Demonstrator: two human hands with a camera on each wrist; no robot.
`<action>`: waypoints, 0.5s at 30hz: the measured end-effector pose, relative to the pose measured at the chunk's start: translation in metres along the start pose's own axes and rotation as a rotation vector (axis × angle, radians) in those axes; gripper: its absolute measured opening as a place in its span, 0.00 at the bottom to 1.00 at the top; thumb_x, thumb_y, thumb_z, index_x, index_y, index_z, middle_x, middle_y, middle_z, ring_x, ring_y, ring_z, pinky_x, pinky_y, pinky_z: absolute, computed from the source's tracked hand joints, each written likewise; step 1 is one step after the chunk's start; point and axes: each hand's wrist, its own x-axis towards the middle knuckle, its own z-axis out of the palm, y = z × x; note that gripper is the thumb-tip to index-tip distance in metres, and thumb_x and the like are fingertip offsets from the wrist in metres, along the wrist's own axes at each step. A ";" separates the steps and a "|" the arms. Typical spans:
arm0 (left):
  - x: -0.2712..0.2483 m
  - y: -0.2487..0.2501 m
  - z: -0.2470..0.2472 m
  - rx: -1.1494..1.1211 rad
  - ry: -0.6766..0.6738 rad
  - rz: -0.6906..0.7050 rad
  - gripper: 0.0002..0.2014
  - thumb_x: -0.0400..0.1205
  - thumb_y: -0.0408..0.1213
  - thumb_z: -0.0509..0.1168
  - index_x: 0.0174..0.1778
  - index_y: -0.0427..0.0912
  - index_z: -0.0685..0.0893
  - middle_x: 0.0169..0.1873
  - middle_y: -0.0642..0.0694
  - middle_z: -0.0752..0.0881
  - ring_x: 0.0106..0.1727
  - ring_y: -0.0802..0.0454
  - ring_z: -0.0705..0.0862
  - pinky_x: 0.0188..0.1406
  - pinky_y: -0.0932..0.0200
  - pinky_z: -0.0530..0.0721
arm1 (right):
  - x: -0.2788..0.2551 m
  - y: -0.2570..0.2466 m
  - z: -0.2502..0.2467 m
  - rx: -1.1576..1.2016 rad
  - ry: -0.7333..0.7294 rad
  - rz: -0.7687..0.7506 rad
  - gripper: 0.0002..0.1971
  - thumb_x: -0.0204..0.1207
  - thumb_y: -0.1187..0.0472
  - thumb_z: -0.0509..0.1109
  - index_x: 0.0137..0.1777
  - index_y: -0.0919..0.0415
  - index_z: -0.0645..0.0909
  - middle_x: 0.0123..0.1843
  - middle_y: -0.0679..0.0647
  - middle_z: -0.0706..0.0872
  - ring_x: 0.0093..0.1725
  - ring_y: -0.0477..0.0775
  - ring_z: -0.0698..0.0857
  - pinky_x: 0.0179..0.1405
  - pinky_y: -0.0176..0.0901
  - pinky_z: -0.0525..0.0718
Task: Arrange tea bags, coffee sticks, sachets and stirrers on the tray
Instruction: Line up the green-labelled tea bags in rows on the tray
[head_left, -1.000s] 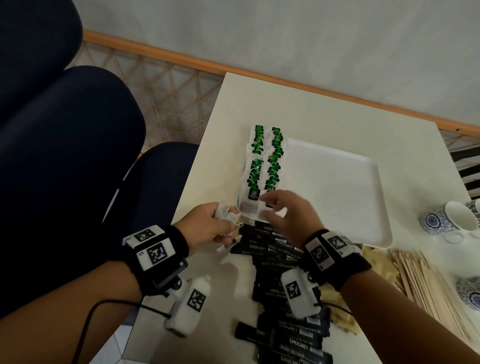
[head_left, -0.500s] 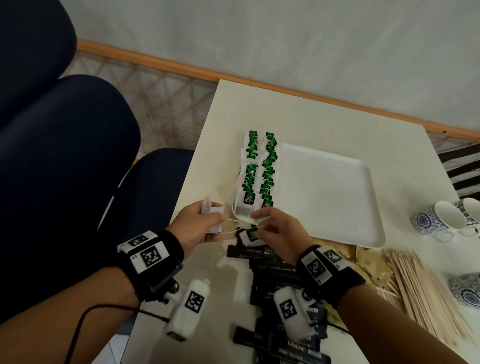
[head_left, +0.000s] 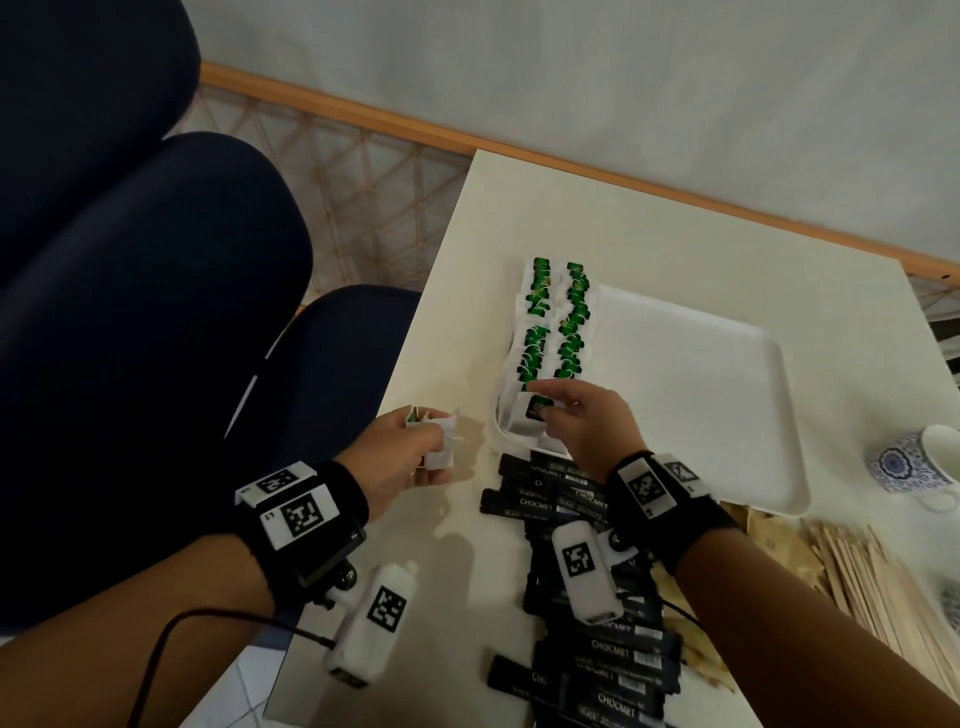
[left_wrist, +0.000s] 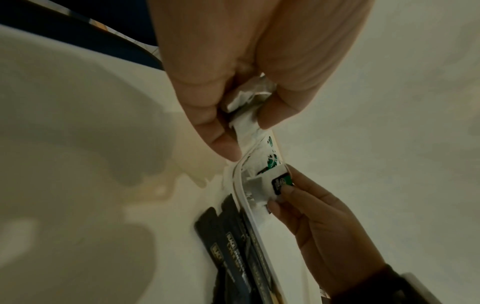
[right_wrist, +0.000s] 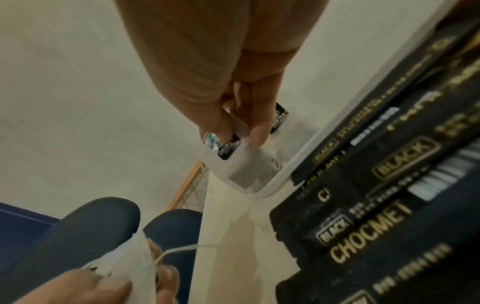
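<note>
Setting a tea bag (head_left: 530, 418) at the tray's (head_left: 779, 415) near-left corner, the right hand (head_left: 587, 431) is pinching its tag; the left hand (head_left: 400, 457) is clutching spare bags (head_left: 439, 441) above the worktop (head_left: 675, 218). Aligning it with the rows is keeping things tidy.

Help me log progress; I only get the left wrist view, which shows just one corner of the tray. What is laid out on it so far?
Observer: Tea bags only, in two rows along the left side of the tray.
Operator: Where are the stirrers?
Observer: The wooden stirrers lie in a pile on the table, by the tray's near right corner, none on the tray.
Operator: I see a few black sticks. Are there more?
Observer: Yes, the coffee sticks form a long pile running from the tray's near edge back toward the person, all on the table.
</note>
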 end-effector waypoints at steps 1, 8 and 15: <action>0.000 -0.001 -0.001 0.012 0.000 -0.006 0.10 0.81 0.23 0.56 0.48 0.40 0.80 0.45 0.40 0.81 0.42 0.47 0.81 0.42 0.54 0.87 | 0.003 0.001 0.003 0.008 -0.008 0.016 0.17 0.77 0.67 0.65 0.58 0.46 0.86 0.42 0.49 0.87 0.37 0.56 0.86 0.37 0.36 0.82; -0.003 -0.005 -0.006 0.062 -0.018 -0.023 0.06 0.82 0.27 0.62 0.46 0.43 0.79 0.44 0.44 0.81 0.42 0.50 0.82 0.33 0.62 0.87 | 0.012 0.002 0.018 0.064 0.014 0.113 0.18 0.76 0.68 0.63 0.57 0.46 0.85 0.57 0.54 0.86 0.45 0.52 0.87 0.50 0.46 0.87; -0.001 -0.005 -0.002 0.075 -0.039 -0.029 0.06 0.83 0.28 0.62 0.47 0.44 0.80 0.43 0.44 0.81 0.41 0.51 0.83 0.30 0.62 0.86 | 0.010 -0.001 0.016 0.003 0.026 0.094 0.17 0.78 0.67 0.62 0.58 0.48 0.85 0.54 0.47 0.81 0.48 0.47 0.83 0.43 0.35 0.82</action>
